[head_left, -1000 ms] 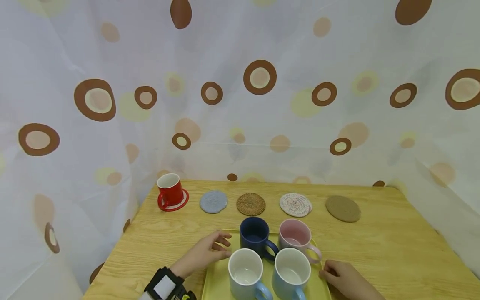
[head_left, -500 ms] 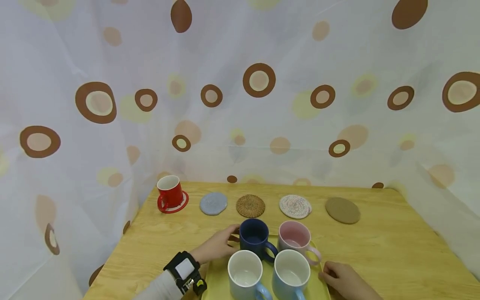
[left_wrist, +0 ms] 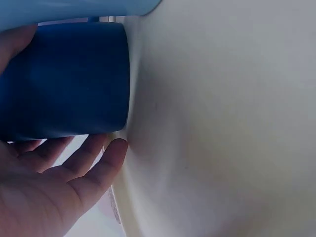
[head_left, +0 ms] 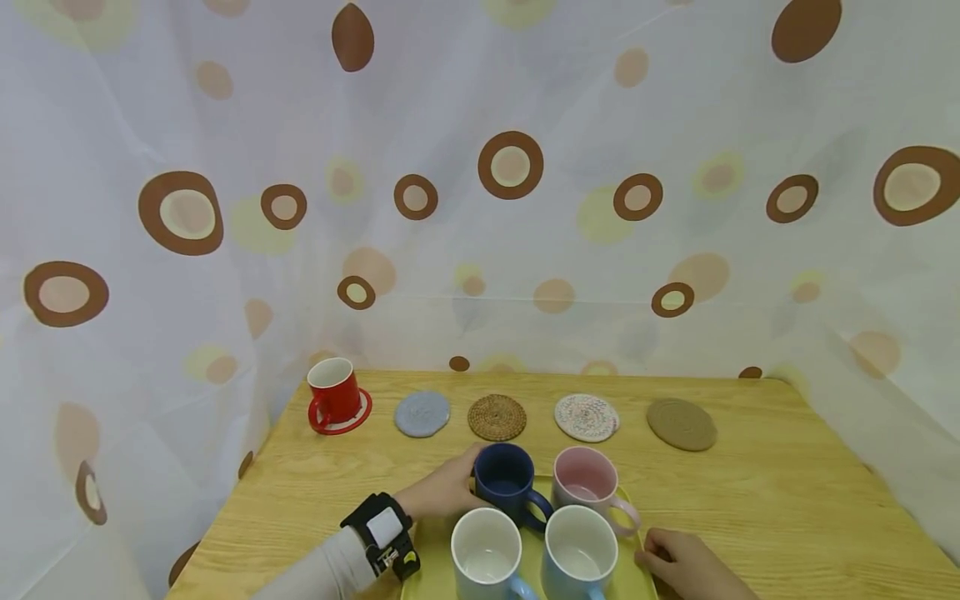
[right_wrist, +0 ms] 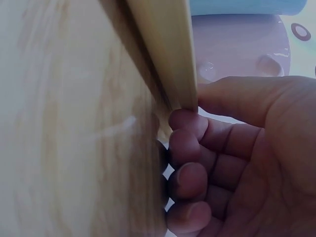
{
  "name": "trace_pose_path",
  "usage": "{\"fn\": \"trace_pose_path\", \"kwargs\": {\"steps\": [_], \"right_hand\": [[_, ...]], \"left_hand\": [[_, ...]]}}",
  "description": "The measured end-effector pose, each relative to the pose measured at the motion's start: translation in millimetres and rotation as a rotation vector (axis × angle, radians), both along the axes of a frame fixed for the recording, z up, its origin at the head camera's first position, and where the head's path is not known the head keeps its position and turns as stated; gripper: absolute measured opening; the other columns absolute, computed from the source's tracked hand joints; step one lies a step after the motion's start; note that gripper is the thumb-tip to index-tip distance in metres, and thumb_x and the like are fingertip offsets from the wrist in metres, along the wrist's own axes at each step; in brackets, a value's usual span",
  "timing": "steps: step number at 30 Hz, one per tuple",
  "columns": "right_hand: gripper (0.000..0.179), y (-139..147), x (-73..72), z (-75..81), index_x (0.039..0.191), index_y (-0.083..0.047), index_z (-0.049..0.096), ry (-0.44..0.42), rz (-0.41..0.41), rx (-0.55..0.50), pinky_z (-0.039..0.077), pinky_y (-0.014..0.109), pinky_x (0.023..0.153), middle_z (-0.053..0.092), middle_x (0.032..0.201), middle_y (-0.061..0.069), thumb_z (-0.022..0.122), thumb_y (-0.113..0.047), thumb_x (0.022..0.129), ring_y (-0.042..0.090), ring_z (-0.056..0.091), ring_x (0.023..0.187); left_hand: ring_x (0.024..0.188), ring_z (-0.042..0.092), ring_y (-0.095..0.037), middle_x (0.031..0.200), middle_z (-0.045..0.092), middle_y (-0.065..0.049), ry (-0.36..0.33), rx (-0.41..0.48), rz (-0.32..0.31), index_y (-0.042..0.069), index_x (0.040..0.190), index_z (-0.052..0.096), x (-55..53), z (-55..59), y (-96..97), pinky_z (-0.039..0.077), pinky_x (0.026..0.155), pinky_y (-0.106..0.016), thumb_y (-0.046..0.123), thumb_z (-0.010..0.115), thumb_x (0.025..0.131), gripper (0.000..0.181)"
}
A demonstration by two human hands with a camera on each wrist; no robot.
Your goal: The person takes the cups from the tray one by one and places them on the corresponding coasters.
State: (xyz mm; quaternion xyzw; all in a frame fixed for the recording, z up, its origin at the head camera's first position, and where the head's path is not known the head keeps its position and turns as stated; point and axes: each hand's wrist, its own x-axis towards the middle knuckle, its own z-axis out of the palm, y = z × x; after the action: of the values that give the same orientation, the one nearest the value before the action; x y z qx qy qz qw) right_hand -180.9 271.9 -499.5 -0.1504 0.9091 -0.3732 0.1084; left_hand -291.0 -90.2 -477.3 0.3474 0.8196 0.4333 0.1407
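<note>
Navy mug (head_left: 498, 493) on the tray (head_left: 437, 567) might slip if tilted, left hand (head_left: 444, 490) loosely round it, right hand (head_left: 688, 562) pinching the rim (right_wrist: 173, 59).

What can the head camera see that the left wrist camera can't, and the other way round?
Only the head view shows the red mug and the right hand.
Only the left wrist view shows the palm side of the left hand.
Both show that hand at the dark blue mug, a light blue mug and the tray.
</note>
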Motion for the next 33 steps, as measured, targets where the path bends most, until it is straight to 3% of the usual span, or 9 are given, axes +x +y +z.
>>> {"fn": "trace_pose_path", "kwargs": {"steps": [7,12,16,20,24,29,33], "right_hand": [[0.025,-2.1,1.0,1.0,0.077,-0.009,0.054,0.004,-0.004,0.000,0.035,0.020,0.052,0.045,0.064,-0.009,0.061,-0.024,0.095,-0.003,0.040,0.058],[0.025,-1.9,1.4,0.5,0.076,-0.010,0.053,0.016,-0.013,0.021,0.033,0.020,0.053,0.044,0.064,-0.009,0.061,-0.024,0.095,-0.003,0.039,0.058],[0.025,-1.1,1.5,0.1,0.076,-0.010,0.053,0.019,-0.019,0.024,0.033,0.020,0.052,0.043,0.064,-0.009,0.060,-0.024,0.096,-0.002,0.039,0.058],[0.025,-0.8,1.5,0.0,0.076,-0.010,0.053,0.024,-0.018,0.022,0.033,0.019,0.052,0.043,0.064,-0.009,0.060,-0.024,0.096,-0.002,0.038,0.058],[0.025,-1.1,1.6,0.2,0.076,-0.011,0.053,0.042,-0.015,0.027,0.032,0.019,0.052,0.042,0.064,-0.010,0.060,-0.024,0.096,-0.003,0.037,0.058],[0.025,-1.3,1.7,0.6,0.076,-0.011,0.053,0.037,-0.017,0.031,0.033,0.019,0.052,0.043,0.064,-0.010,0.061,-0.024,0.095,-0.003,0.038,0.058],[0.025,-1.3,1.3,0.7,0.076,-0.010,0.053,0.023,-0.021,0.034,0.033,0.019,0.052,0.043,0.064,-0.009,0.061,-0.024,0.095,-0.002,0.038,0.058]], "left_hand": [[0.123,0.055,-0.015,0.134,0.058,-0.001,0.020,-0.037,-0.045,0.016,0.141,0.041,-8.8,1.2,-7.8,0.042,0.106,-0.032,0.024,0.084,0.075,0.079],[0.124,0.053,-0.013,0.134,0.058,0.004,-0.065,-0.030,-0.123,0.023,0.139,0.045,-18.2,6.3,-16.1,0.038,0.109,-0.037,0.020,0.084,0.075,0.075],[0.123,0.051,-0.012,0.132,0.059,0.006,-0.138,-0.031,-0.141,0.026,0.138,0.047,-22.3,10.9,-19.9,0.033,0.111,-0.044,0.015,0.085,0.073,0.076],[0.124,0.049,-0.014,0.133,0.057,0.006,-0.187,-0.032,-0.121,0.026,0.139,0.045,-20.8,13.3,-21.6,0.031,0.112,-0.046,0.013,0.084,0.072,0.079],[0.126,0.049,-0.020,0.136,0.055,0.001,-0.165,-0.020,-0.056,0.020,0.143,0.039,-14.0,10.6,-23.8,0.034,0.111,-0.047,0.016,0.084,0.074,0.083],[0.122,0.051,-0.025,0.134,0.053,-0.007,-0.063,0.011,0.057,0.011,0.142,0.035,-2.0,3.3,-23.2,0.043,0.103,-0.043,0.022,0.085,0.073,0.086],[0.119,0.054,-0.022,0.132,0.054,-0.005,0.020,0.015,0.115,0.011,0.139,0.038,4.9,1.2,-19.2,0.045,0.102,-0.039,0.030,0.086,0.072,0.084]]}}
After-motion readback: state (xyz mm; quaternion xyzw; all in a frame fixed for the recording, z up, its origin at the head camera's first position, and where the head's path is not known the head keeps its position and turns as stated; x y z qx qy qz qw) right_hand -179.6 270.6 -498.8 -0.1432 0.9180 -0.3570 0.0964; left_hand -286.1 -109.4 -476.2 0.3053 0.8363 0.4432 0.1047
